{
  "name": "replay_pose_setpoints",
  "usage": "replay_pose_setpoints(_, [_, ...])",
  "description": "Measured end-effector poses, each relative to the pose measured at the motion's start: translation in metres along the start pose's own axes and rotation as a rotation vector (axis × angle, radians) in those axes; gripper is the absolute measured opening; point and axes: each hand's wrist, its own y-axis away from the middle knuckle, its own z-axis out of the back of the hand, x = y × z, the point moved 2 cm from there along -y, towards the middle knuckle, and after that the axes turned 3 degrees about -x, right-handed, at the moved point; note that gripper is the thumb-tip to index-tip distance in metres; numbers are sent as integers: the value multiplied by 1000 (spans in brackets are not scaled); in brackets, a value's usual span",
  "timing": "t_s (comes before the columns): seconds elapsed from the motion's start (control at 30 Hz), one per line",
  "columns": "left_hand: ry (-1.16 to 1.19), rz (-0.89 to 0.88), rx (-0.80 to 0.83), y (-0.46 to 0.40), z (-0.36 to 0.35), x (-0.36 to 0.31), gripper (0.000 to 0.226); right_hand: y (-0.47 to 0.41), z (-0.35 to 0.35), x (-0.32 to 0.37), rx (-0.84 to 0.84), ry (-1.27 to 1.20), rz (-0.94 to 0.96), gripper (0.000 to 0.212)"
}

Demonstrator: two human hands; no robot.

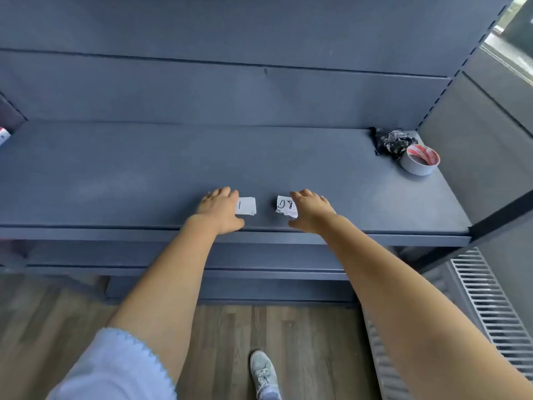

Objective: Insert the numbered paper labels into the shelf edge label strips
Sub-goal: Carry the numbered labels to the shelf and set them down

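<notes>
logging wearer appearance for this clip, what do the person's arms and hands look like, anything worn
Both forearms are bare, and the left hand and right hand wear no gloves; no rings, watch or bracelet show. Only the left arm shows clothing: a loose, light blue short sleeve with a scalloped, zigzag hem near the elbow. The right arm shows no sleeve up to the frame edge.

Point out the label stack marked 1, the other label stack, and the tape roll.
label stack marked 1 (246, 206): head view, on its top sheet.
other label stack (286, 206): head view, on its written face.
tape roll (415, 167): head view, on its outer wall.
</notes>
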Motion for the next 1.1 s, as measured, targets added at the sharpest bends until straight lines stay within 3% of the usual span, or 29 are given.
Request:
replay_pose_setpoints(0.43, [-166, -14, 71, -36, -9, -12, 45, -29, 4, -2, 87, 118, -23, 55])
replay_pose_setpoints(0.87, [-243, 9, 159, -47, -8, -18, 51, -40, 5, 2, 148, 171, -25, 61])
replay_pose_setpoints(1.1, [-244, 0, 150, -47, -7, -18, 49, -43, 1, 5, 112, 153, -11, 41])
